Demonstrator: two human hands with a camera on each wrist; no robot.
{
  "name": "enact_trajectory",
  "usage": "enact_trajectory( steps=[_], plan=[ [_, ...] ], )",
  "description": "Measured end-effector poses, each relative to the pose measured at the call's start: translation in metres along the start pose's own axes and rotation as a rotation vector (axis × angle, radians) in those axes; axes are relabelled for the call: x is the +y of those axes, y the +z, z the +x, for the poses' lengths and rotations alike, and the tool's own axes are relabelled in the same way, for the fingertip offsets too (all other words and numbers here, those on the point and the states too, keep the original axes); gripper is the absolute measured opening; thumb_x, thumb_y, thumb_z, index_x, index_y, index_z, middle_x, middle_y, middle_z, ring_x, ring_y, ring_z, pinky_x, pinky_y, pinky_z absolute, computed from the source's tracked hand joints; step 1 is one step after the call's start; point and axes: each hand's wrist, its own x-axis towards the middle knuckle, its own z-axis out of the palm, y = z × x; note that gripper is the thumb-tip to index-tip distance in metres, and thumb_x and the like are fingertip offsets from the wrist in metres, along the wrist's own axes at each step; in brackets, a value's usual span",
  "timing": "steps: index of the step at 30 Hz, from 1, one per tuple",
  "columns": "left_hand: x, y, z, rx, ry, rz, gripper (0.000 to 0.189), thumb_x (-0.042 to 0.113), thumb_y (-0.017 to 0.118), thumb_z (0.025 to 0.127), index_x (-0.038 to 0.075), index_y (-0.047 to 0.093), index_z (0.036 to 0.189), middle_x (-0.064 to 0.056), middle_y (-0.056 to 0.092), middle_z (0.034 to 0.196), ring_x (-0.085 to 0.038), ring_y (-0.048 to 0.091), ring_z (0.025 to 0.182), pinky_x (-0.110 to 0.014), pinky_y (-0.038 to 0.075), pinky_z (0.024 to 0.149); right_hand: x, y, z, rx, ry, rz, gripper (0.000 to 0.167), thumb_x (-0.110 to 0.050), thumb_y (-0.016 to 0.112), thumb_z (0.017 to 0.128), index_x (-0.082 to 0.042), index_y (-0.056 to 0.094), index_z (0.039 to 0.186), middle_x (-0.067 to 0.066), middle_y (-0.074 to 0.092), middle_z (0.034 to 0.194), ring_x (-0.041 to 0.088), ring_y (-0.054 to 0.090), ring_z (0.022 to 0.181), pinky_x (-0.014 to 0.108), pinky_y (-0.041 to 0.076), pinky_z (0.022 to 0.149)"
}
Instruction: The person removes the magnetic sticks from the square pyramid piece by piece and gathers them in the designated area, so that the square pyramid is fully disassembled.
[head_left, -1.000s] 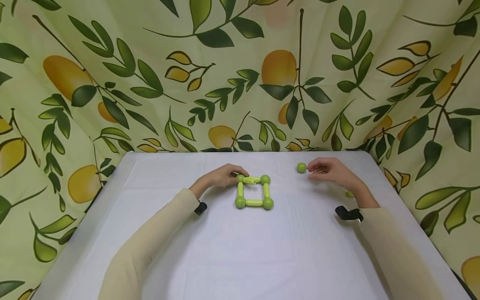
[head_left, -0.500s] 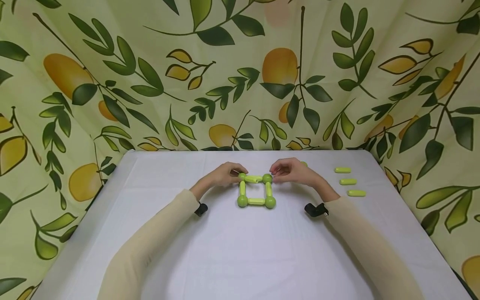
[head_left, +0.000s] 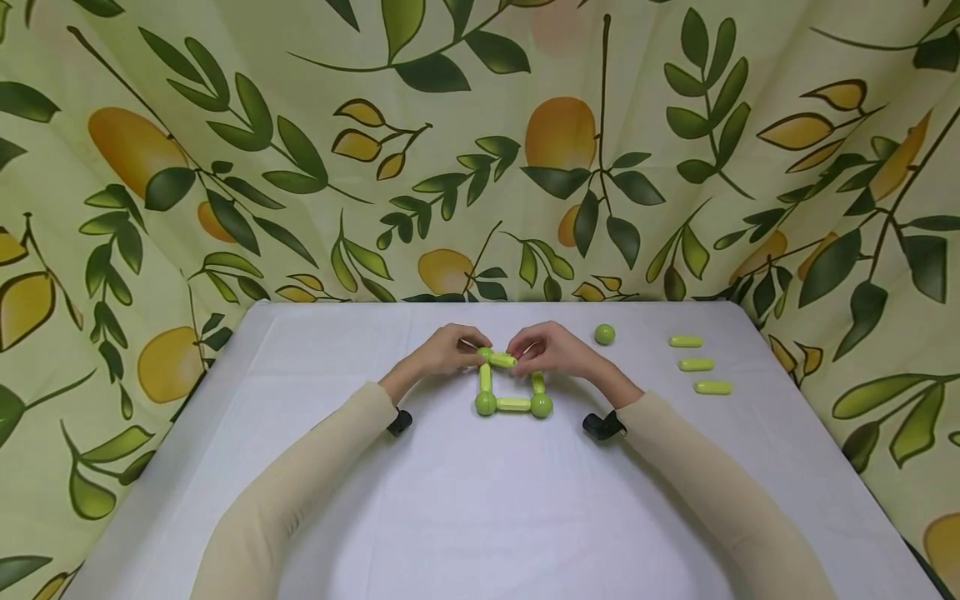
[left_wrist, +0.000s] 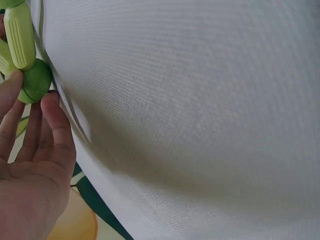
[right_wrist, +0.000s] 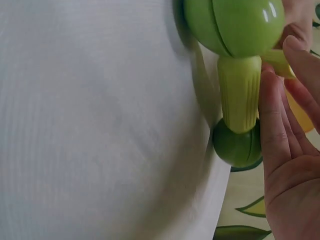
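Likely a joining step: left hand [head_left: 448, 348] pinches a green ball [left_wrist: 37, 82]; right hand [head_left: 555, 348], fingers curved, is at a ribbed rod [head_left: 502, 359] — grip unclear — needing alignment next.

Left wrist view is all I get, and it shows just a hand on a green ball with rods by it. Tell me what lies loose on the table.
Observer: In the head view, three loose green rods lie toward the right side of the table.
Operator: Check for a spare ball too.
Observer: There is one: a loose green ball on the far part of the table, apart from the ball-and-rod frame.
Operator: Now place the right hand for me.
Observer: The right hand is at the frame's far right corner, covering that corner from the head camera.
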Motion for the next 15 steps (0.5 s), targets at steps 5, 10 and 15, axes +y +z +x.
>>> enact_trajectory(
  steps=[5,10,15],
  plan=[
    [-0.0003,0.0004,0.0011,-0.008,-0.01,-0.002,0.024,0.002,0.074,0.093,0.0,0.071,0.117,-0.012,0.07,0.115,-0.024,0.066,0.108,-0.029,0.051,0.093,-0.0038,0.0054,0.0027,0.021,0.036,-0.053,0.024,-0.007,0.086,0.082,-0.003,0.076,0.103,0.005,0.072,0.099,0.021,0.069,0.086,0.034,0.058,0.079],
    [0.0016,-0.0003,0.001,-0.012,-0.016,0.007,0.024,0.002,0.074,0.093,-0.001,0.07,0.117,-0.013,0.07,0.116,-0.026,0.066,0.109,-0.03,0.05,0.094,-0.0025,0.007,0.0024,0.058,0.035,-0.062,0.021,-0.005,0.086,0.082,-0.003,0.077,0.101,0.004,0.072,0.097,0.02,0.069,0.083,0.033,0.058,0.075],
    [0.0006,-0.0012,0.0012,-0.023,-0.015,0.004,0.023,0.002,0.073,0.094,-0.001,0.07,0.117,-0.013,0.07,0.116,-0.026,0.066,0.109,-0.031,0.05,0.095,-0.0027,0.0079,0.0026,0.087,0.018,-0.047,0.018,-0.001,0.084,0.083,-0.003,0.078,0.1,0.004,0.073,0.097,0.02,0.069,0.083,0.033,0.058,0.074]
  ],
)
